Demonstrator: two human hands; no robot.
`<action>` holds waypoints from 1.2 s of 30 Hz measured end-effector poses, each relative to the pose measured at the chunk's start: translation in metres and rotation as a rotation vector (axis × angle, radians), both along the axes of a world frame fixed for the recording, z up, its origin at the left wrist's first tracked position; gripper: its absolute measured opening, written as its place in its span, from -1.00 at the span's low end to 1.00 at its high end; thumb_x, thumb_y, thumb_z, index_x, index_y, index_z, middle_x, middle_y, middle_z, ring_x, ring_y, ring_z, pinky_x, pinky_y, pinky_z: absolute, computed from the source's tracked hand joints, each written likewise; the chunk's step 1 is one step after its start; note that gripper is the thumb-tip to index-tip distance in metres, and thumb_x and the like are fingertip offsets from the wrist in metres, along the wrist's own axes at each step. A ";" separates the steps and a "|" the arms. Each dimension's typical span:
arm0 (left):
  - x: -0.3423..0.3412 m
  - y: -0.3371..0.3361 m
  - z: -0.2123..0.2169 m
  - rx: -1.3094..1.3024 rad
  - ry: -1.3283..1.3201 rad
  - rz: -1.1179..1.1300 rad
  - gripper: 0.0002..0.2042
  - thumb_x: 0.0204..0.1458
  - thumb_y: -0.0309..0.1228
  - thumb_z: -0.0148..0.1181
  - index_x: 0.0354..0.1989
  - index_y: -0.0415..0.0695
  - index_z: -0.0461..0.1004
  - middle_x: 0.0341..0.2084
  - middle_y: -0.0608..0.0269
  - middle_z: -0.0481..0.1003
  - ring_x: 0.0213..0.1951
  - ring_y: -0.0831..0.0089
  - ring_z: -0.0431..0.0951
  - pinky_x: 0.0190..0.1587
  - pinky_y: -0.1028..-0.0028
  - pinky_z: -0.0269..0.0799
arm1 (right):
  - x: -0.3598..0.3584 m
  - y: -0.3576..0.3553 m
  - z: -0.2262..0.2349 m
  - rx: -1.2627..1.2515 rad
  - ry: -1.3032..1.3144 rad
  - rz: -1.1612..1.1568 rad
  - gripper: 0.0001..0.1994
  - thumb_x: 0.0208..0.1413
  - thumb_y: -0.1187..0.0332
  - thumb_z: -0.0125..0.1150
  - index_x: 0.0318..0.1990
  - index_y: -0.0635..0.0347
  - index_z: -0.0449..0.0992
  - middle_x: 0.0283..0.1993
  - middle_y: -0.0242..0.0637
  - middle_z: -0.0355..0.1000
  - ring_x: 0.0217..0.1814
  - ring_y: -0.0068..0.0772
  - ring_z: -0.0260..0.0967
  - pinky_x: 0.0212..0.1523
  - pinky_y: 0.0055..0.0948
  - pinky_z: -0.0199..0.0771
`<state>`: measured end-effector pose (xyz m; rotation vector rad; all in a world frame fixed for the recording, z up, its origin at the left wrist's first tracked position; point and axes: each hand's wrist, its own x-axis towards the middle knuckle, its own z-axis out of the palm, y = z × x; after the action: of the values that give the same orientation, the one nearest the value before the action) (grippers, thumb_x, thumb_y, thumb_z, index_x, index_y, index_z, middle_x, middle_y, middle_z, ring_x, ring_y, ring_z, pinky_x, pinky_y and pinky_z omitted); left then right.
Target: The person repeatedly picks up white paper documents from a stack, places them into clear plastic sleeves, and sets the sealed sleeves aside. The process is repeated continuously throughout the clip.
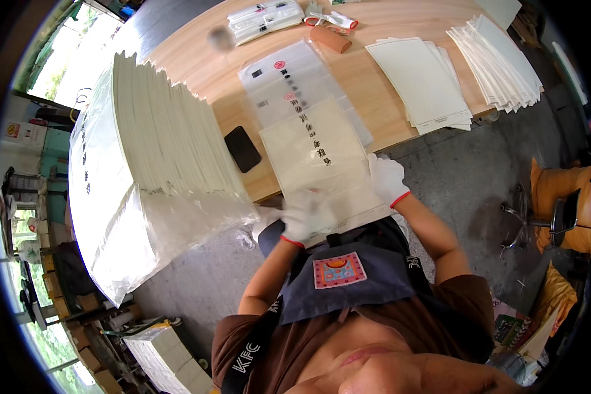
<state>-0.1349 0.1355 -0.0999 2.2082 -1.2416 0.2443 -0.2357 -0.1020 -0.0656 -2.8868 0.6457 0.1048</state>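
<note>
Head view: gloved hands work a cream sheet at the tabletop's near edge.
Left hand and right hand pinch the cream sheet inside its clear plastic sleeve; it looks light, floppy and slippery, best gripped at the near corners.

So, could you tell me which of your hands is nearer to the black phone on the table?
Left. The left hand is just below and right of the black phone, at the table's edge; the right hand sits farther right.
</note>
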 end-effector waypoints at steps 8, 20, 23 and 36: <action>-0.022 0.071 0.012 -0.365 0.508 0.559 -0.82 -0.04 -0.48 0.27 -0.47 -0.18 0.33 -0.61 0.27 0.33 -0.50 0.42 0.34 -0.39 0.45 0.29 | -0.051 0.039 0.036 -0.025 -0.068 0.271 -0.80 -0.02 0.23 0.03 -0.54 0.13 0.40 -0.63 -0.21 0.43 -0.63 -0.19 0.44 -0.64 -0.15 0.40; -0.047 0.083 0.015 -0.303 0.444 0.455 -0.83 -0.12 -0.52 0.25 -0.53 -0.14 0.33 -0.68 0.26 0.33 -0.62 0.40 0.35 -0.47 0.44 0.33 | -0.069 0.047 0.026 0.002 -0.158 0.281 -0.74 -0.03 0.20 0.02 -0.62 0.15 0.42 -0.74 -0.17 0.36 -0.70 -0.14 0.39 -0.66 -0.16 0.36; -0.017 0.070 0.033 -0.198 0.437 0.417 -0.84 -0.18 -0.54 0.22 -0.54 -0.15 0.31 -0.69 0.21 0.29 -0.63 0.38 0.34 -0.49 0.40 0.30 | -0.053 0.032 0.028 0.064 -0.079 0.065 -0.77 -0.04 0.24 0.01 -0.57 0.15 0.49 -0.65 -0.12 0.41 -0.61 -0.05 0.42 -0.57 -0.07 0.40; 0.016 0.028 0.068 -0.096 1.087 0.333 -0.73 0.13 -0.21 0.05 -0.24 -0.20 0.44 -0.44 0.19 0.46 -0.42 0.46 0.45 -0.32 0.50 0.36 | -0.013 0.011 -0.061 1.580 -0.274 -0.787 -0.53 0.19 -0.03 -0.02 0.03 0.16 0.42 -0.03 -0.11 0.46 -0.17 -0.13 0.48 -0.18 -0.28 0.44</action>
<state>-0.1194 0.1630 -0.0316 1.9386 -0.2565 -0.6784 -0.2490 -0.0907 -0.1270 -1.0354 0.9442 0.0532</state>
